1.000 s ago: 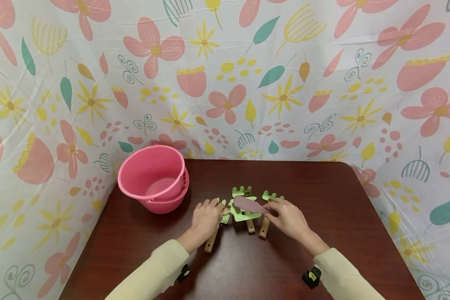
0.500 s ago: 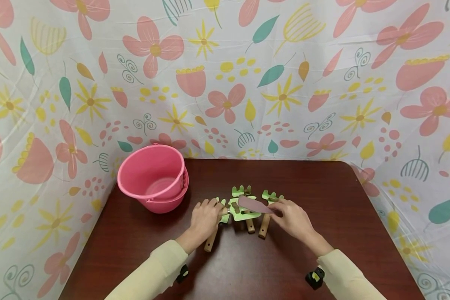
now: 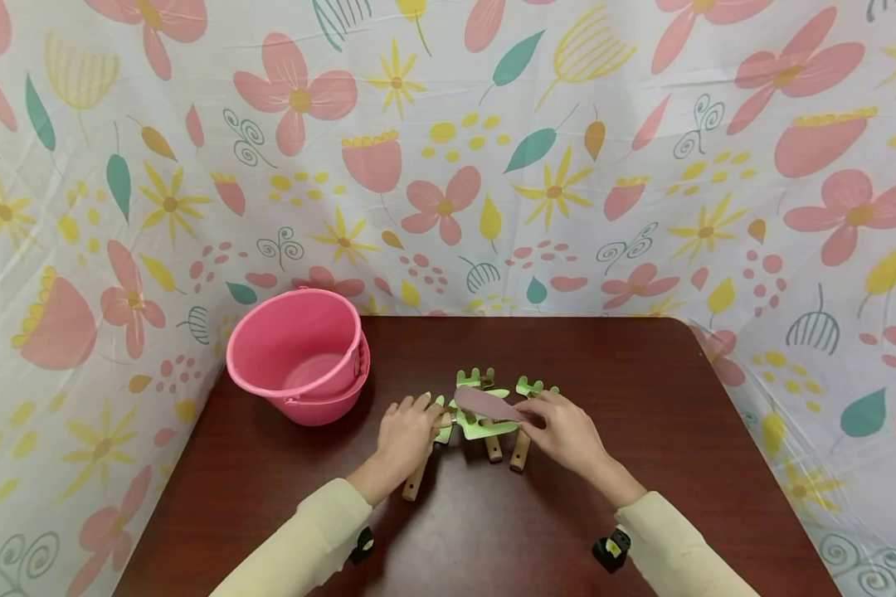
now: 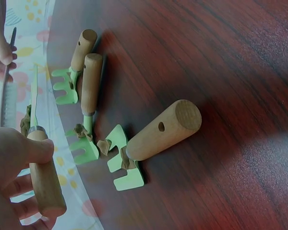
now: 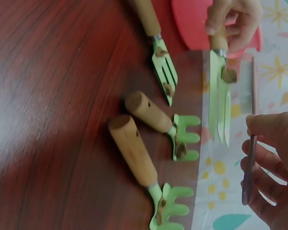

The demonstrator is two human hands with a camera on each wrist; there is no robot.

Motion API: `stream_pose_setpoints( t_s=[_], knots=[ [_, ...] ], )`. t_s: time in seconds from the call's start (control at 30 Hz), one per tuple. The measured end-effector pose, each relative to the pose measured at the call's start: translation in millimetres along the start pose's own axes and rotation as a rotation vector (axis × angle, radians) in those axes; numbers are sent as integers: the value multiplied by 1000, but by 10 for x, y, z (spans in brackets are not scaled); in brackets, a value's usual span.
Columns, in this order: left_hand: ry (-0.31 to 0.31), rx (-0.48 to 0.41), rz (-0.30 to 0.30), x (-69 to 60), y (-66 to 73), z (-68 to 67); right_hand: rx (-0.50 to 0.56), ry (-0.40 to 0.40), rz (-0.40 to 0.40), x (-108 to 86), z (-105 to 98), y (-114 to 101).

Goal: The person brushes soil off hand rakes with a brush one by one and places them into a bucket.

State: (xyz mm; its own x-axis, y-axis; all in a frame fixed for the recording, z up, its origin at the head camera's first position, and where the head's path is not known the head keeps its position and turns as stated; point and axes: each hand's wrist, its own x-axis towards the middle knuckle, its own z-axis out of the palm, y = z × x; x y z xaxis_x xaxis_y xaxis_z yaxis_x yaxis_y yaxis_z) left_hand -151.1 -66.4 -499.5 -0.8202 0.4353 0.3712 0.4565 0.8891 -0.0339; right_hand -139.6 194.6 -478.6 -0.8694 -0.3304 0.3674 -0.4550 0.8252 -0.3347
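A garden hand fork (image 5: pixel 220 96) with green prongs and a wooden handle is held up in my left hand (image 3: pixel 406 437); the fingers curl round the handle (image 4: pixel 45 179). A brown lump (image 5: pixel 229 75) sticks to its green head. My right hand (image 3: pixel 565 429) pinches a mauve brush (image 3: pixel 485 404) by its handle, with pale bristles (image 4: pixel 9 103) towards the fork. In the head view the brush lies across the fork's head; whether bristles touch it I cannot tell. Below lie another hand fork (image 5: pixel 164 72) and two small rakes (image 5: pixel 185 136), all with brown lumps on green heads.
Two nested pink buckets (image 3: pixel 299 348) stand at the left rear of the dark wooden table (image 3: pixel 605 356). Behind the table hangs a floral cloth (image 3: pixel 448 124). A loose brown crumb (image 4: pixel 104 146) shows near the tools on the table.
The brush in my right hand moves a little right over the fork, then back left. My left hand keeps the fork in nearly the same place. The head view shifts slightly.
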Motion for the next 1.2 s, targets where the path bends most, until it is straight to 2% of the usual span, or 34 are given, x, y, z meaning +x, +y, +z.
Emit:
stream_pose_setpoints(
  t_s=[0.2,0.47,0.63,0.87,1.03,1.2],
  knots=[
    [7,-3,-2,3,31,3,12,-11,-27,38,56,-85],
    [41,0,5,-7,35,15,-36,-27,-26,44,76,-100],
    [58,-3,1,-12,25,16,-42,-31,-23,27,59,-71],
    [47,0,-3,-21,4,17,-61,-12,-46,8,39,-9],
    [29,9,-17,-33,-46,28,-70,-6,-14,-20,8,67],
    [54,12,-17,-37,-93,32,-83,-3,-11,-53,-16,154]
  ],
)
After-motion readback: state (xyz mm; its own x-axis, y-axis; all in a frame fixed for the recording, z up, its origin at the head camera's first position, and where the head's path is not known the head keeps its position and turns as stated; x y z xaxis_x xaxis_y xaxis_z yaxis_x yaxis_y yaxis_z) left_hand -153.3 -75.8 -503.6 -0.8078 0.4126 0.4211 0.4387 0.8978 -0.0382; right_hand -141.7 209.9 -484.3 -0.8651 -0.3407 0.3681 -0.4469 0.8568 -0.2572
